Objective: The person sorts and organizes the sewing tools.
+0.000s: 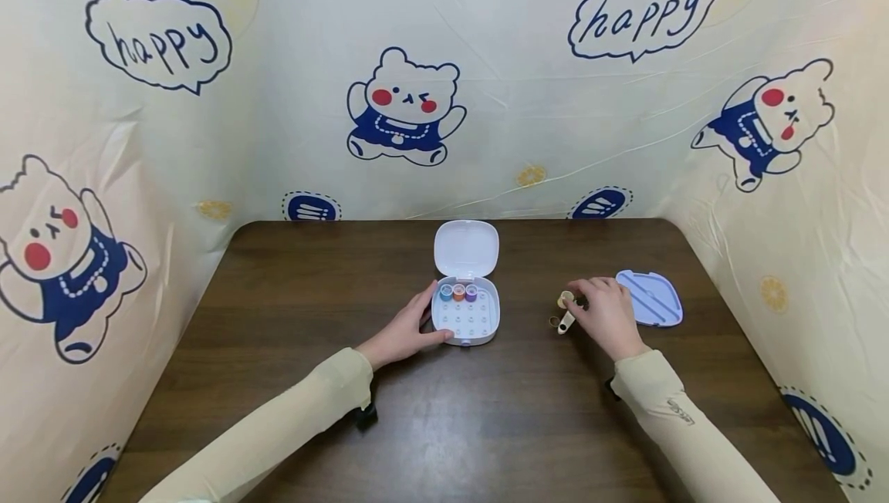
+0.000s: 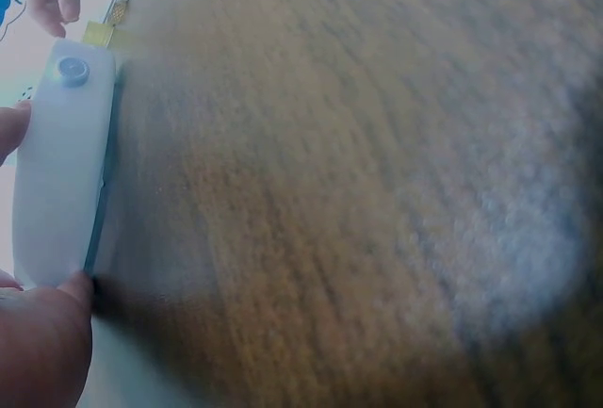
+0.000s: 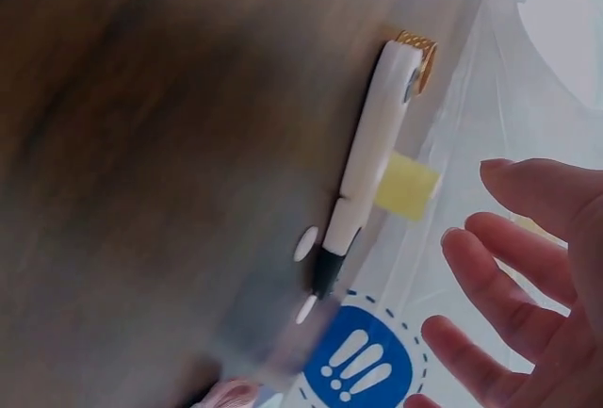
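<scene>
A white lidded box (image 1: 465, 333) stands open on the table, with blue, orange and purple thread bobbins (image 1: 458, 292) in its back row of pegs. My left hand (image 1: 403, 337) grips the box's left side; its thumb (image 2: 47, 333) presses near the front corner. To the right, my right hand (image 1: 606, 314) hovers with spread fingers beside a yellow bobbin (image 3: 407, 187). No contact between them shows in the right wrist view. Near that bobbin lie a small white tool with a dark tip (image 3: 367, 144) and a gold, dimpled ring-like piece (image 3: 429, 64).
A light blue slotted tray (image 1: 651, 298) lies right of my right hand. Two small white oval pieces (image 3: 305, 243) show near the white tool's tip. A printed cloth (image 1: 514, 102) hangs behind and beside the brown table (image 1: 312, 271).
</scene>
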Tool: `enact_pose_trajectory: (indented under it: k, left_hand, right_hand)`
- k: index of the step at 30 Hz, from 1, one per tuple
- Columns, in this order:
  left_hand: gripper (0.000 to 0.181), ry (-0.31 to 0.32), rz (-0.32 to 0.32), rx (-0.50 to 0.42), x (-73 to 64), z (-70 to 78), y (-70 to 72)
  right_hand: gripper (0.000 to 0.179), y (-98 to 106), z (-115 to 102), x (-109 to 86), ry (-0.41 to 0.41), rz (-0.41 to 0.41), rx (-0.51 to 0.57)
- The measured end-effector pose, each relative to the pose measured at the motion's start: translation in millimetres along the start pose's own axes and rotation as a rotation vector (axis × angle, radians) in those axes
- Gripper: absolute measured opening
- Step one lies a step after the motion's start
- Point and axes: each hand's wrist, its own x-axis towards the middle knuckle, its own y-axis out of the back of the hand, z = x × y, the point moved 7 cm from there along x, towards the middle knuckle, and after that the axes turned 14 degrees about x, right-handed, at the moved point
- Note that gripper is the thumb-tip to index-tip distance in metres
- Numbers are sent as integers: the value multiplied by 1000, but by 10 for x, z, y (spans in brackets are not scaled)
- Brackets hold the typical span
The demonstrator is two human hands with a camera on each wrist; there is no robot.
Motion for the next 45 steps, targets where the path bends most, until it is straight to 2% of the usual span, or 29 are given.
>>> enact_pose_trajectory:
  k: [11, 18, 21, 45]
  left_hand:
    - [108, 10, 1, 2, -15, 5, 0]
    - [106, -28, 19, -48, -34, 75, 20]
    - [106, -24, 19, -43, -36, 70, 18]
    - [108, -10, 9, -23, -18, 25, 10]
  right_hand:
    - [25, -52, 124, -9, -52, -22, 7]
    - [28, -104, 162, -1, -68, -61, 12]
    - [29, -123, 172, 10, -71, -68, 13]
    - [21, -130, 71, 52, -53, -81, 34]
